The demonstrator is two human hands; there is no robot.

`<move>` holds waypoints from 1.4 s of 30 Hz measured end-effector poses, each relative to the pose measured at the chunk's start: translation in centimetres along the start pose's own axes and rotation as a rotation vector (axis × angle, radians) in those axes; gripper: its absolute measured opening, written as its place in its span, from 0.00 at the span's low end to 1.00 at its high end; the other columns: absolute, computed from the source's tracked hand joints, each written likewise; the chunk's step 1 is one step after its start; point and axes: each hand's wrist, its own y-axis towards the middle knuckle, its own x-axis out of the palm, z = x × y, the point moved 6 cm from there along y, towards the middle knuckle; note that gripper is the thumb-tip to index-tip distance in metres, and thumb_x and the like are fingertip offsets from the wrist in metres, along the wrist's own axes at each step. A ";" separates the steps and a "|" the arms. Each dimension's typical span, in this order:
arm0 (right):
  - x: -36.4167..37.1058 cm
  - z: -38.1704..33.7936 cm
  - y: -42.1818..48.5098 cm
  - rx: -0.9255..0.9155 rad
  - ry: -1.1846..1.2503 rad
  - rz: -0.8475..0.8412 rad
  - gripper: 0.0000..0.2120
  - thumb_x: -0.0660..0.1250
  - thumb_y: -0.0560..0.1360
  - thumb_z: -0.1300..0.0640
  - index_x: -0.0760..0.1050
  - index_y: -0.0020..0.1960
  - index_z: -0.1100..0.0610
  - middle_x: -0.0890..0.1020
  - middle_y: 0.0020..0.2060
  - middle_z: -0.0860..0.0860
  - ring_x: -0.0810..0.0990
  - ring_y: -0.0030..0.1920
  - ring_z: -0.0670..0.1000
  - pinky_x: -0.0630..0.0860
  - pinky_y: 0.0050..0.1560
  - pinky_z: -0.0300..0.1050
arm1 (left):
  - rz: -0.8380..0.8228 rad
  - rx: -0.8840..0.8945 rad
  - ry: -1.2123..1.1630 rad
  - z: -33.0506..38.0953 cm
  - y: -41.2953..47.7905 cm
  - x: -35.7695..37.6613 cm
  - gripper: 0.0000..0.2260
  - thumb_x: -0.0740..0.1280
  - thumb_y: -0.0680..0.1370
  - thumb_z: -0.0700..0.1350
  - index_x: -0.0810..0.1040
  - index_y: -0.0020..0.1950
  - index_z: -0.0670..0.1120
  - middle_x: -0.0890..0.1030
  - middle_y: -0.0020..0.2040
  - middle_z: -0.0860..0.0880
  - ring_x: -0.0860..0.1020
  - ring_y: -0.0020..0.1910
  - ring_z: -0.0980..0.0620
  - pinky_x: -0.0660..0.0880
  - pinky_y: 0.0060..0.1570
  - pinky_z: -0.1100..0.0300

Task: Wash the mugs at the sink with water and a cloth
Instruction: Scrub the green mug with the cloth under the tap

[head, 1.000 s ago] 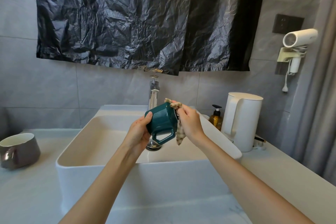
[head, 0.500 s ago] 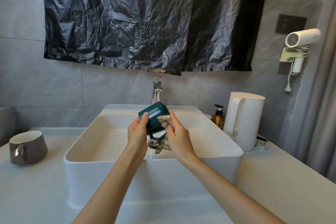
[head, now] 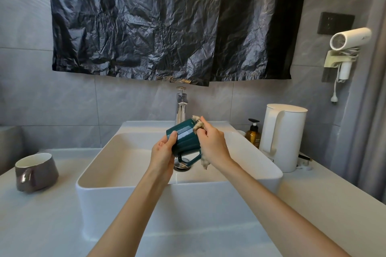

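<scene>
Green mug (head: 183, 139) gripped by hands, cloth (head: 198, 125) pressed against it.

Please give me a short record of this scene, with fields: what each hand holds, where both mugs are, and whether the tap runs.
left hand: grips the green mug at its left end
right hand: holds the cloth against the mug's right end
green mug: tilted on its side, handle down, above the sink
grey mug: upright on the counter, left of the sink
faucet: no stream visible
right of sink: soap bottle, white kettle
</scene>
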 end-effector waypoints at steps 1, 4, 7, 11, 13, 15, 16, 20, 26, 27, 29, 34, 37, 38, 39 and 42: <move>0.2 -0.2 -0.2 0.000 -0.023 -0.012 0.21 0.54 0.81 0.55 0.66 0.74 0.50 0.79 0.44 0.50 0.75 0.45 0.49 0.74 0.42 0.43 | 0.036 0.003 -0.012 0.0 0.0 -0.3 0.10 0.61 0.81 0.42 0.79 0.56 0.40 0.83 0.51 0.44 0.81 0.49 0.50 0.77 0.50 0.58; 1.0 -0.5 -1.0 -0.023 -0.068 -0.050 0.19 0.56 0.80 0.56 0.72 0.69 0.51 0.82 0.47 0.49 0.77 0.44 0.47 0.74 0.41 0.37 | 0.152 0.010 -0.055 -0.1 0.4 -1.6 0.12 0.62 0.81 0.42 0.78 0.59 0.37 0.82 0.54 0.40 0.79 0.53 0.46 0.76 0.53 0.56; 0.4 -1.0 -1.5 -0.040 -0.069 -0.013 0.19 0.58 0.80 0.57 0.73 0.69 0.50 0.83 0.49 0.50 0.79 0.45 0.49 0.76 0.40 0.39 | 0.171 0.010 -0.055 -0.2 0.5 -1.8 0.11 0.63 0.81 0.42 0.78 0.58 0.38 0.82 0.52 0.41 0.79 0.53 0.46 0.76 0.54 0.56; -0.5 -1.4 -1.0 -0.049 0.052 -0.001 0.20 0.56 0.80 0.61 0.71 0.70 0.50 0.82 0.49 0.52 0.77 0.42 0.46 0.79 0.38 0.39 | 0.086 -0.004 -0.058 -0.3 0.4 -1.0 0.08 0.61 0.81 0.41 0.79 0.54 0.41 0.84 0.47 0.45 0.82 0.45 0.51 0.78 0.47 0.60; -0.3 -1.3 -0.8 -0.042 0.046 -0.032 0.20 0.54 0.81 0.60 0.69 0.71 0.51 0.81 0.50 0.52 0.76 0.41 0.46 0.79 0.36 0.37 | 0.071 -0.010 -0.074 -0.3 0.4 -1.0 0.08 0.61 0.81 0.41 0.79 0.54 0.41 0.84 0.45 0.47 0.83 0.42 0.53 0.79 0.42 0.62; 0.0 -1.3 -0.8 -0.044 -0.059 -0.043 0.18 0.55 0.81 0.58 0.73 0.68 0.52 0.81 0.48 0.52 0.78 0.44 0.48 0.80 0.41 0.42 | 0.097 -0.012 -0.066 -0.3 0.4 -1.2 0.09 0.62 0.81 0.41 0.79 0.55 0.40 0.84 0.45 0.46 0.82 0.43 0.52 0.79 0.44 0.61; 0.1 -1.3 -0.9 -0.044 -0.121 -0.045 0.16 0.56 0.80 0.58 0.77 0.63 0.52 0.82 0.46 0.52 0.78 0.45 0.50 0.80 0.44 0.46 | 0.130 -0.014 -0.062 -0.3 0.4 -1.4 0.09 0.62 0.81 0.41 0.79 0.56 0.39 0.83 0.46 0.45 0.81 0.45 0.49 0.79 0.46 0.59; -0.6 -1.4 -1.9 -0.028 -0.170 -0.004 0.11 0.64 0.74 0.59 0.82 0.53 0.56 0.83 0.44 0.51 0.80 0.46 0.52 0.79 0.49 0.48 | 0.231 -0.025 -0.065 -0.5 0.6 -2.1 0.08 0.64 0.80 0.41 0.79 0.55 0.39 0.82 0.50 0.42 0.80 0.50 0.46 0.78 0.49 0.57; -3.8 -0.7 -2.0 -0.018 0.058 0.091 0.12 0.63 0.74 0.63 0.84 0.50 0.56 0.81 0.37 0.43 0.80 0.43 0.43 0.76 0.40 0.34 | 0.180 -0.066 -0.149 -0.7 0.6 -1.7 0.08 0.62 0.81 0.42 0.77 0.56 0.40 0.81 0.48 0.44 0.79 0.47 0.48 0.76 0.50 0.56; -4.1 -0.1 -1.9 0.013 0.080 0.104 0.13 0.61 0.76 0.64 0.83 0.52 0.56 0.81 0.39 0.44 0.79 0.44 0.43 0.74 0.39 0.31 | 0.156 -0.075 -0.172 -0.7 0.6 -1.6 0.09 0.61 0.82 0.42 0.77 0.58 0.40 0.81 0.49 0.44 0.79 0.47 0.48 0.76 0.51 0.56; -4.2 1.4 -1.6 0.137 0.171 0.108 0.15 0.55 0.79 0.64 0.78 0.59 0.57 0.81 0.48 0.49 0.77 0.46 0.45 0.71 0.37 0.29 | 0.106 -0.084 -0.211 -0.6 0.6 -1.3 0.11 0.60 0.82 0.43 0.76 0.60 0.40 0.81 0.52 0.44 0.80 0.50 0.48 0.76 0.55 0.54; -0.6 0.8 -2.8 0.274 0.529 -0.154 0.14 0.54 0.82 0.63 0.75 0.61 0.59 0.81 0.53 0.51 0.79 0.50 0.46 0.75 0.50 0.35 | 0.055 -0.019 -0.232 -0.1 0.4 -0.9 0.12 0.58 0.83 0.43 0.75 0.63 0.41 0.82 0.52 0.46 0.80 0.50 0.51 0.76 0.54 0.57; 1.6 -0.9 -3.8 0.295 0.778 -0.431 0.16 0.52 0.83 0.55 0.78 0.59 0.56 0.83 0.53 0.51 0.81 0.53 0.48 0.74 0.57 0.43 | 0.045 0.014 -0.228 0.2 0.2 -0.9 0.13 0.58 0.83 0.44 0.75 0.64 0.41 0.82 0.54 0.44 0.80 0.50 0.51 0.79 0.46 0.61; 1.7 -1.0 -3.6 0.306 0.802 -0.437 0.17 0.52 0.83 0.53 0.78 0.59 0.57 0.83 0.51 0.52 0.81 0.51 0.49 0.76 0.53 0.43 | 0.043 0.018 -0.231 0.4 0.1 -0.9 0.14 0.58 0.83 0.44 0.75 0.64 0.41 0.82 0.55 0.44 0.80 0.51 0.50 0.79 0.44 0.62; 1.7 -0.9 -3.4 0.328 0.849 -0.392 0.16 0.54 0.82 0.55 0.77 0.60 0.60 0.83 0.50 0.54 0.82 0.48 0.50 0.77 0.49 0.43 | 0.037 0.020 -0.239 0.5 0.1 -0.9 0.14 0.58 0.83 0.44 0.75 0.65 0.40 0.81 0.57 0.42 0.80 0.53 0.49 0.79 0.46 0.62; 1.8 0.1 -2.9 0.227 0.624 -0.237 0.13 0.62 0.77 0.61 0.75 0.60 0.59 0.83 0.52 0.55 0.83 0.51 0.52 0.79 0.53 0.47 | 0.021 0.018 -0.225 0.6 -0.1 -0.6 0.14 0.59 0.82 0.44 0.75 0.65 0.40 0.82 0.56 0.42 0.82 0.52 0.48 0.80 0.47 0.59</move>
